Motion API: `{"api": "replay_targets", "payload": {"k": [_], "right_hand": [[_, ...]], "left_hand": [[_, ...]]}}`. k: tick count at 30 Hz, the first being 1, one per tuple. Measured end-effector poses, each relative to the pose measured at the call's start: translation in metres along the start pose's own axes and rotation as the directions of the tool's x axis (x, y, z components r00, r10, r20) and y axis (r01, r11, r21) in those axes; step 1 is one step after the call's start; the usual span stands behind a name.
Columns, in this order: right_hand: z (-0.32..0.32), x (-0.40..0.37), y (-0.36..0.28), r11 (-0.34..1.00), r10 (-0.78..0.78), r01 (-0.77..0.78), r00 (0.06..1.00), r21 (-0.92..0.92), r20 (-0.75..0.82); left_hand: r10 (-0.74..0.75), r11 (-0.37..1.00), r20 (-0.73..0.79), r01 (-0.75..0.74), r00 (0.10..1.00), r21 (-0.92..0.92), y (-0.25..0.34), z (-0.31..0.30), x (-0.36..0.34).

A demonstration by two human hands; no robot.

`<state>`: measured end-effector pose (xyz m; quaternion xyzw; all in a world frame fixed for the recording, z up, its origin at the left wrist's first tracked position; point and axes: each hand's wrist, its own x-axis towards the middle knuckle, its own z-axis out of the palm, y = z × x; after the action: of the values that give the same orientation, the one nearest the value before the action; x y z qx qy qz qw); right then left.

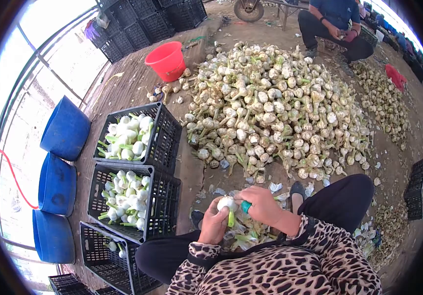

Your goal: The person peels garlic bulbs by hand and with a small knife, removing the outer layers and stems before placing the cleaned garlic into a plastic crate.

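My left hand (212, 225) is closed around a white, peeled garlic bulb (227, 204), its short green stem pointing down towards me. Right beside it, my right hand (263, 205) is curled with its fingertips at the bulb's root end. A green piece (246, 206), like the handle of a small tool, shows in that fist; any blade is hidden. Below the hands, garlic peelings and cut stems (246, 238) lie on the ground between my legs. Ahead is a large heap of untrimmed garlic (275, 108).
Black crates (169, 142) stand on my left, two filled with cleaned garlic; a third crate (98, 255) holds a few bulbs. Blue tubs (56, 184) line the left side. A red bucket (167, 61) stands by the heap. A co-worker (336, 27) sits beyond it.
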<state>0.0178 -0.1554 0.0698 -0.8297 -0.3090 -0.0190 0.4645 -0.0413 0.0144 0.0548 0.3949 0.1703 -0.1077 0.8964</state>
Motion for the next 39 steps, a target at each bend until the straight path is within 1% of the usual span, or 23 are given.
{"api": "replay_targets", "payload": {"k": [3,7,9,10,12,14,15,18,19,22,23,25,26,27,28,29,30,32,33,35,37,38,39], "right_hand": [[-0.003,0.0,-0.003,0.997,-0.024,0.027,0.999,-0.075,0.043],[-0.005,0.003,-0.001,0.988,-0.046,0.053,0.998,-0.146,0.052],[-0.007,0.005,0.004,0.983,-0.046,0.05,0.999,-0.176,0.028],[-0.008,0.005,0.007,0.977,-0.005,0.004,1.0,-0.211,-0.004],[-0.01,0.006,0.013,0.957,0.068,-0.085,0.995,-0.277,-0.069],[-0.012,0.004,0.007,0.991,0.129,-0.129,0.992,-0.046,-0.011],[-0.013,0.002,0.001,0.985,0.155,-0.156,0.988,0.072,0.027],[-0.006,-0.003,-0.022,0.985,0.14,-0.15,0.983,0.086,0.115],[0.003,-0.005,-0.017,0.98,0.138,-0.149,0.986,0.13,0.088],[0.001,0.002,-0.012,0.922,0.281,-0.255,0.958,0.291,-0.05],[-0.003,0.004,-0.007,0.859,0.405,-0.393,0.914,0.328,0.035],[0.005,-0.001,0.005,0.646,0.509,-0.488,0.848,0.587,0.145],[0.008,-0.004,0.009,0.505,0.544,-0.518,0.812,0.69,0.212],[0.005,-0.003,0.006,0.377,0.595,-0.592,0.744,0.712,0.304],[0.006,-0.002,0.004,0.33,0.621,-0.617,0.712,0.714,0.328],[0.009,-0.002,0.002,0.279,0.646,-0.641,0.676,0.715,0.354],[0.011,-0.002,0.001,0.227,0.668,-0.661,0.64,0.715,0.38],[0.017,-0.002,0.006,0.189,0.671,-0.652,0.632,0.734,0.389],[0.019,-0.001,0.008,0.172,0.671,-0.647,0.629,0.743,0.392],[0.019,-0.001,0.009,0.229,0.65,-0.633,0.665,0.739,0.369],[0.018,-0.001,0.009,0.284,0.629,-0.602,0.704,0.746,0.329],[0.016,-0.001,0.007,0.31,0.619,-0.577,0.726,0.755,0.301],[0.014,-0.001,0.005,0.337,0.607,-0.552,0.746,0.763,0.273]], "left_hand": [[-0.002,1.0,-0.001,0.002,1.0,0.017,-0.002,-0.002,0.001],[-0.024,0.997,0.013,0.023,1.0,0.068,0.001,-0.001,-0.001],[-0.09,0.993,0.062,0.085,0.994,0.082,0.006,0.0,-0.003],[-0.125,0.989,0.085,0.117,0.988,0.09,0.006,0.001,-0.004],[-0.087,0.993,0.052,0.082,0.995,0.091,0.006,0.001,-0.003],[-0.035,0.997,0.018,0.033,0.999,0.076,0.005,0.003,0.0],[-0.007,0.998,-0.003,0.007,1.0,0.061,0.005,0.005,0.001],[0.039,0.998,-0.038,-0.037,0.999,0.05,0.007,0.012,0.003],[0.033,0.998,-0.027,-0.031,0.999,0.063,0.007,0.015,0.002],[-0.052,0.991,0.04,0.047,0.998,0.124,0.01,0.022,-0.003],[-0.056,0.99,0.051,0.049,0.997,0.131,0.01,0.022,-0.004],[-0.027,0.993,0.054,0.021,0.998,0.113,0.009,0.022,-0.002],[0.072,0.975,0.089,-0.089,0.993,0.201,0.004,0.017,0.001],[0.168,0.938,0.13,-0.199,0.977,0.283,0.0,0.017,0.004],[0.258,0.883,0.176,-0.306,0.95,0.356,-0.003,0.017,0.005],[0.278,0.882,0.183,-0.326,0.943,0.339,-0.006,0.016,0.006],[0.298,0.861,0.185,-0.348,0.936,0.371,-0.007,0.017,0.005],[0.337,0.812,0.196,-0.39,0.921,0.434,-0.009,0.019,0.005],[0.361,0.809,0.206,-0.415,0.909,0.417,-0.01,0.018,0.005],[0.411,0.799,0.223,-0.467,0.884,0.38,-0.013,0.015,0.007],[0.424,0.791,0.243,-0.488,0.872,0.369,-0.013,0.013,0.009],[0.431,0.788,0.252,-0.497,0.867,0.364,-0.013,0.013,0.009],[0.413,0.811,0.239,-0.475,0.879,0.341,-0.012,0.013,0.009]]}}
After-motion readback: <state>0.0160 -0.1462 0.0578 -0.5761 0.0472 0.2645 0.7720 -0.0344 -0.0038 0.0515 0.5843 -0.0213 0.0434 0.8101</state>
